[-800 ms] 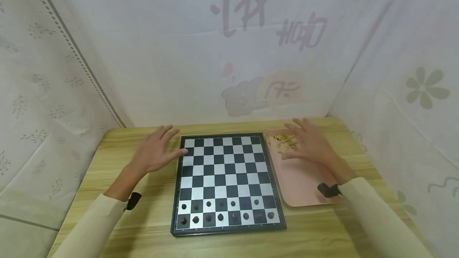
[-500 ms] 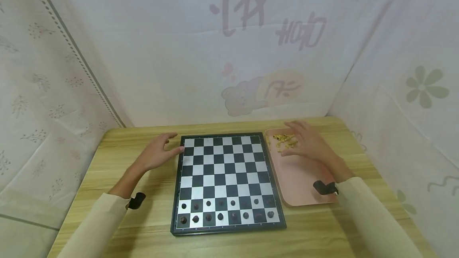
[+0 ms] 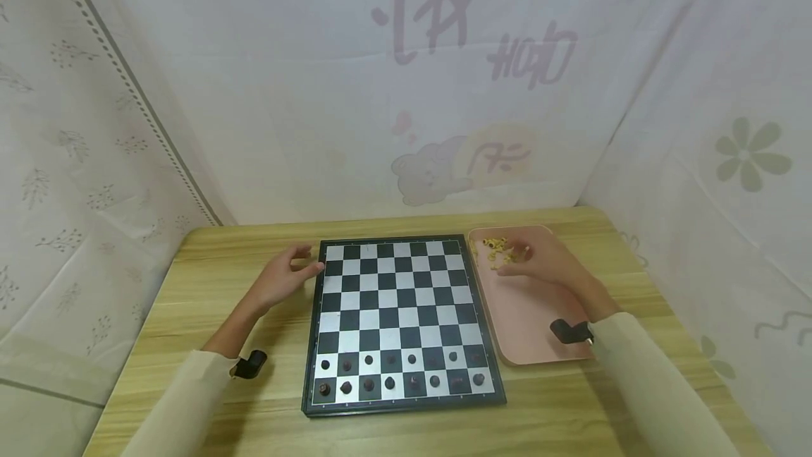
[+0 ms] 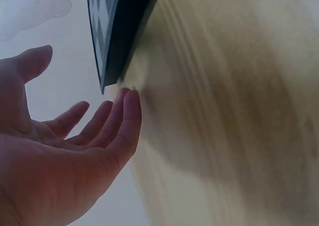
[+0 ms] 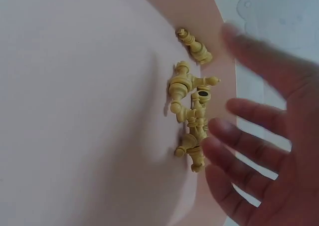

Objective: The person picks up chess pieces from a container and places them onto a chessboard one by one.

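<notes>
My left hand (image 3: pixel 279 279) is beside the far left edge of a black-and-white chessboard (image 3: pixel 400 299), fingers loosely bent and holding nothing. In the left wrist view, its fingertips (image 4: pixel 130 99) are close to the board's dark side. My right hand (image 3: pixel 550 263) hovers over the far end of a pink tray (image 3: pixel 536 333), thumb and fingers apart. Several yellow chess pieces (image 5: pixel 187 91) lie jumbled by the tray wall right at its fingertips, one king (image 5: pixel 194 45) a little apart from the pile. Two rows of dark chess pieces (image 3: pixel 390 385) stand on the board's near side.
The board and tray lie side by side on a wood-grain table (image 3: pixel 254 400). A pale printed cloth (image 3: pixel 317 125) hangs behind the table and along both sides. Black straps with cameras (image 3: pixel 571 331) sit at both wrists.
My right hand has lowered toward the yellow pieces, its fingers curling in more. The fingers of my left hand have bent and dropped lower beside the board. Board and tray have stayed put.
</notes>
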`<act>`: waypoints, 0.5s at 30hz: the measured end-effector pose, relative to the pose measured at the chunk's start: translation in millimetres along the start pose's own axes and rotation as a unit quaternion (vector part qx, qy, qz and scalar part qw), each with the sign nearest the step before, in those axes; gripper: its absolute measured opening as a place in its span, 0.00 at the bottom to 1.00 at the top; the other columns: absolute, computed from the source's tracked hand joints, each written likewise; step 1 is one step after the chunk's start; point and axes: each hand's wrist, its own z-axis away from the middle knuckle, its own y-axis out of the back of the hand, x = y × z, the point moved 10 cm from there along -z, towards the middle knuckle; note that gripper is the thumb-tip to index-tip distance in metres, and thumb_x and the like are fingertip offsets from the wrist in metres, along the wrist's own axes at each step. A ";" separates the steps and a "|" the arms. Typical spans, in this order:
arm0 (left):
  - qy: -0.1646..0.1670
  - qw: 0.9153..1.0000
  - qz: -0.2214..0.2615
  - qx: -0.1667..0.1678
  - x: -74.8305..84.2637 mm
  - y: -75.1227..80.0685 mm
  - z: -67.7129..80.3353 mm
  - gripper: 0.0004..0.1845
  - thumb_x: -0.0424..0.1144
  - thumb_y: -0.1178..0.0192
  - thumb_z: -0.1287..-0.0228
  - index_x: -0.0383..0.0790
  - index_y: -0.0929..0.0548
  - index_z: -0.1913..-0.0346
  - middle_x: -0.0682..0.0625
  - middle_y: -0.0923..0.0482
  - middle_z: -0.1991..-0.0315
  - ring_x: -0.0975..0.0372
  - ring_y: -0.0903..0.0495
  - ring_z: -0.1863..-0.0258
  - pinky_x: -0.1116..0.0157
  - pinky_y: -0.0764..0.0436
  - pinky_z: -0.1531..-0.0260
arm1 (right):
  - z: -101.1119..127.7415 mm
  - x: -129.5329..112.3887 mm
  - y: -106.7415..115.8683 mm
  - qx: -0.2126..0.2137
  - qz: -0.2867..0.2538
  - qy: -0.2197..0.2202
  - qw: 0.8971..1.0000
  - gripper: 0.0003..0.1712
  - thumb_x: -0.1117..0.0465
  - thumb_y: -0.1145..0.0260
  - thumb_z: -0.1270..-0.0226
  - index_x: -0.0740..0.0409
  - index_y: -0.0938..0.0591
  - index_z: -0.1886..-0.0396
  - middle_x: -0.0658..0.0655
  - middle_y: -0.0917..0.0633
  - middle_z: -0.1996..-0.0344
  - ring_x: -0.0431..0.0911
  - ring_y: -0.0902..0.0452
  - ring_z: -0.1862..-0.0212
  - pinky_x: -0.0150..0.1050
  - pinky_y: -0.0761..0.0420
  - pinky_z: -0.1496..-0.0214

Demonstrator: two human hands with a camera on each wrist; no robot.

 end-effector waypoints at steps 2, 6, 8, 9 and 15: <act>0.009 1.000 0.012 -0.003 -4.9 -1.8 -0.4 0.39 0.51 0.38 0.16 0.28 0.35 0.18 0.28 0.30 0.23 0.33 0.29 0.25 0.36 0.26 0.31 | -0.9 -1.2 -0.9 -0.004 0.008 0.006 1.000 0.45 0.60 0.11 0.42 0.33 0.17 0.24 0.54 0.11 0.55 0.53 0.20 0.62 0.46 0.21 0.61; 0.016 0.999 0.029 -0.009 -11.6 -5.8 -0.8 0.39 0.51 0.39 0.16 0.27 0.36 0.18 0.28 0.28 0.25 0.34 0.27 0.26 0.38 0.23 0.33 | -2.2 0.0 -1.3 -0.007 0.016 0.002 1.000 0.44 0.67 0.12 0.43 0.46 0.16 0.25 0.57 0.09 0.58 0.52 0.16 0.61 0.47 0.17 0.58; 0.018 0.999 0.039 -0.008 -13.5 -7.1 -1.1 0.38 0.50 0.39 0.16 0.27 0.36 0.18 0.28 0.26 0.27 0.36 0.22 0.31 0.42 0.19 0.36 | -2.8 1.8 -0.5 -0.003 0.016 -0.003 1.000 0.43 0.70 0.12 0.45 0.53 0.15 0.27 0.58 0.08 0.58 0.52 0.15 0.61 0.47 0.16 0.58; 0.019 0.999 0.045 -0.007 -14.0 -7.9 -1.2 0.38 0.50 0.38 0.16 0.27 0.35 0.19 0.28 0.26 0.28 0.37 0.19 0.34 0.45 0.18 0.39 | -3.4 2.0 -0.2 -0.001 0.019 -0.002 1.000 0.42 0.71 0.12 0.46 0.56 0.14 0.29 0.58 0.08 0.60 0.52 0.15 0.62 0.47 0.16 0.58; 0.034 0.995 0.089 -0.008 -17.8 -14.0 -1.3 0.37 0.47 0.37 0.16 0.25 0.35 0.19 0.28 0.23 0.34 0.47 0.12 0.50 0.56 0.13 0.48 | -8.5 3.9 -1.3 0.012 0.064 0.002 0.998 0.34 0.69 0.11 0.49 0.57 0.09 0.39 0.51 0.09 0.67 0.47 0.17 0.65 0.46 0.19 0.58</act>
